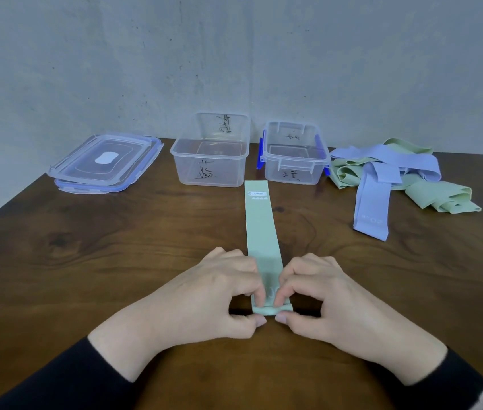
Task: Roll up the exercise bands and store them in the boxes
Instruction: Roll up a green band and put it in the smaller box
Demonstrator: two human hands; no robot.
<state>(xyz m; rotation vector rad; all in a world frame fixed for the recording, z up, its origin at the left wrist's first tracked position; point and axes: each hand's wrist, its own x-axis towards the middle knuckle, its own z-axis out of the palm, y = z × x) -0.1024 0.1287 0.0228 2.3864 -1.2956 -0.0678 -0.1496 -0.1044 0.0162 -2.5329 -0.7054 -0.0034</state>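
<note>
A pale green exercise band [261,226] lies flat on the wooden table [116,261], running away from me toward the boxes. Its near end is folded into a small roll. My left hand [222,291] and my right hand [320,294] pinch that roll from either side, thumbs at its near edge and fingers on top. Two clear plastic boxes stand open at the back: a larger one [210,152] and a smaller one with blue clips [293,155]. A heap of purple and green bands [388,173] lies to the right of the boxes.
Two clear lids with blue trim [104,161] are stacked at the back left. A grey wall rises right behind the table. The table's left edge slants from the lids toward me.
</note>
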